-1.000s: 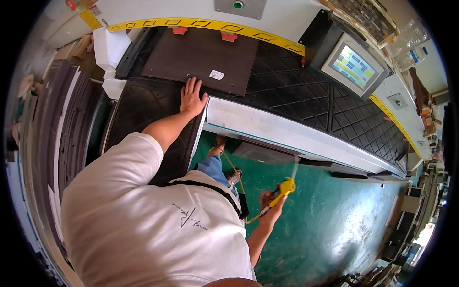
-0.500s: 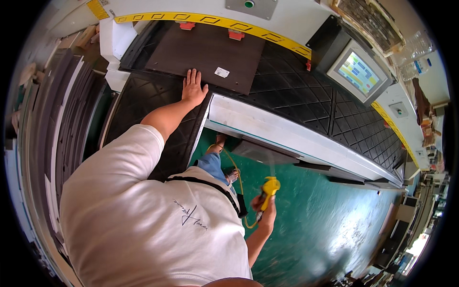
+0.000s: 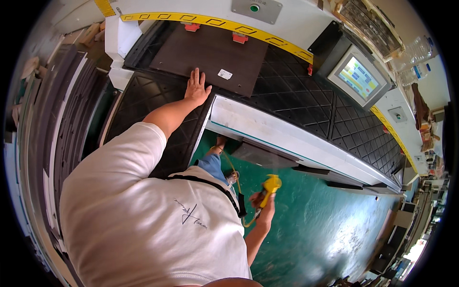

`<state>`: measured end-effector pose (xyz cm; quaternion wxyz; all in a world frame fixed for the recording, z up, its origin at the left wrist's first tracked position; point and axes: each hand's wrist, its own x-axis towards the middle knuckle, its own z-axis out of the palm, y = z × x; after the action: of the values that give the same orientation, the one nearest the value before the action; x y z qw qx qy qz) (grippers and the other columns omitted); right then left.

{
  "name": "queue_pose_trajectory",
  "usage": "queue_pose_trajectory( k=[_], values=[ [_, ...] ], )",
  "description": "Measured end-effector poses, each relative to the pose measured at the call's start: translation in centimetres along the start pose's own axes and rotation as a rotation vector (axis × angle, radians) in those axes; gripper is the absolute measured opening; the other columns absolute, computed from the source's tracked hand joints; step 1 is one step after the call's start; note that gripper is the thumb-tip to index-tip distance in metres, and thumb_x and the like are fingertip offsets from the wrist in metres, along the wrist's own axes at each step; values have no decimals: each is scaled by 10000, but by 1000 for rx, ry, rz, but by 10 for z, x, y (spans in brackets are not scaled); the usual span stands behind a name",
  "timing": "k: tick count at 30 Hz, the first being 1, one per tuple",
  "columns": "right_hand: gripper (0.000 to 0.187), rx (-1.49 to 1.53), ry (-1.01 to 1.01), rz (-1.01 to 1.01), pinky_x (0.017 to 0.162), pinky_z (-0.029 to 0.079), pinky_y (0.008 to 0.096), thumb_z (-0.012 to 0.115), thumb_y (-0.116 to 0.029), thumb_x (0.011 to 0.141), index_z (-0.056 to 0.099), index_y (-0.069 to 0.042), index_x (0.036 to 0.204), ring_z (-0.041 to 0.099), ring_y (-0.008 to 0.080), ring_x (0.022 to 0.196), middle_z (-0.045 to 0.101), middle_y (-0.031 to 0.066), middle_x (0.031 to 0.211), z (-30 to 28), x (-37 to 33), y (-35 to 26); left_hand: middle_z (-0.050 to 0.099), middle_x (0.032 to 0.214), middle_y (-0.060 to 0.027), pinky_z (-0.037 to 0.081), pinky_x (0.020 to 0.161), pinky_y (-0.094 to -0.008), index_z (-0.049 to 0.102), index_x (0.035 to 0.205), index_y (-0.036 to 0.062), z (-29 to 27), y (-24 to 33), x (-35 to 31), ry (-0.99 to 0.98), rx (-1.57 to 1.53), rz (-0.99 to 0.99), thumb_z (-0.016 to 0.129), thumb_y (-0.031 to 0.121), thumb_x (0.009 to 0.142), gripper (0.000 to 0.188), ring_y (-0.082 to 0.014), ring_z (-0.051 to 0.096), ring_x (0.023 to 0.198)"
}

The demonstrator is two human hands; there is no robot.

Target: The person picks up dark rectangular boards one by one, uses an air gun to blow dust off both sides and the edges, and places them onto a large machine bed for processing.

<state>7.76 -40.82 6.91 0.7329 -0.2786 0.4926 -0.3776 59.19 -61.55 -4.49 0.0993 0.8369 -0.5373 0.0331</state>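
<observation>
My left hand (image 3: 197, 88) lies with fingers stretched out at the near edge of a dark brown panel (image 3: 205, 52). The flat panel rests on the black grooved machine bed (image 3: 296, 81) and carries a white label (image 3: 224, 74). Its far edge meets two red clamps (image 3: 239, 38) under a yellow strip. Lower down, over the green floor, my right hand (image 3: 266, 203) is wrapped round a yellow air blow gun (image 3: 271, 184). A thin yellow hose (image 3: 231, 165) runs from the gun's handle up past my legs.
A tilted touch screen (image 3: 359, 76) juts out over the bed at the right. Stacked boards (image 3: 62, 119) stand on edge at the left. The white front beam (image 3: 267, 122) borders the bed, with dark panels (image 3: 260, 154) below it. Plastic bottles (image 3: 415, 72) stand far right.
The view has shifted slightly, moving the machine a little right and down in the picture. My left hand stays on the panel; the blow gun remains in my right hand, tilted slightly differently.
</observation>
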Motion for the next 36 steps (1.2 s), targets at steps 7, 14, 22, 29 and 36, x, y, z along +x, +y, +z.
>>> queue_pose_trajectory(
  k=[7, 14, 22, 29, 36],
  values=[
    [572, 142, 372, -215, 606, 450, 275, 414, -577, 1080, 555, -80, 1324, 613, 143, 760, 635, 39, 854, -12, -4, 3, 203, 1658, -254, 283, 1229, -508, 328, 1562, -8, 0, 0, -1, 24, 0, 16, 551, 454, 1011, 753, -448, 205, 1535],
    [561, 48, -35, 84, 658, 445, 298, 403, -510, 1096, 638, -2, 1135, 590, 162, 720, 687, 87, 867, 7, -12, 5, 249, 1638, -264, 262, 1254, -483, 326, 1566, -3, -6, 3, -1, -14, -62, -15, 566, 475, 1008, 772, -438, 200, 1541],
    [679, 1, -71, 77, 645, 424, 284, 375, -570, 1083, 496, -10, 1448, 600, 170, 746, 616, 50, 836, 15, -3, 6, 236, 1643, -260, 244, 1268, -455, 328, 1565, -4, -22, 7, 4, -130, -25, -37, 600, 548, 976, 852, -429, 181, 1548],
    [634, 13, -163, 174, 693, 448, 298, 371, -552, 1091, 596, 13, 1272, 582, 166, 736, 640, 69, 846, 32, -10, -2, 224, 1645, -256, 252, 1260, -474, 311, 1572, -1, -22, -1, 3, -140, -8, -11, 648, 647, 900, 993, -432, 170, 1550],
    [693, 242, -160, 162, 806, 529, 375, 380, -625, 1060, 441, -94, 1502, 662, 280, 1021, 665, 134, 1078, 20, 2, 14, 235, 1644, -249, 243, 1263, -464, 319, 1572, -4, -35, 2, 4, -203, -30, -19, 698, 682, 843, 1070, -418, 175, 1551]
  ],
)
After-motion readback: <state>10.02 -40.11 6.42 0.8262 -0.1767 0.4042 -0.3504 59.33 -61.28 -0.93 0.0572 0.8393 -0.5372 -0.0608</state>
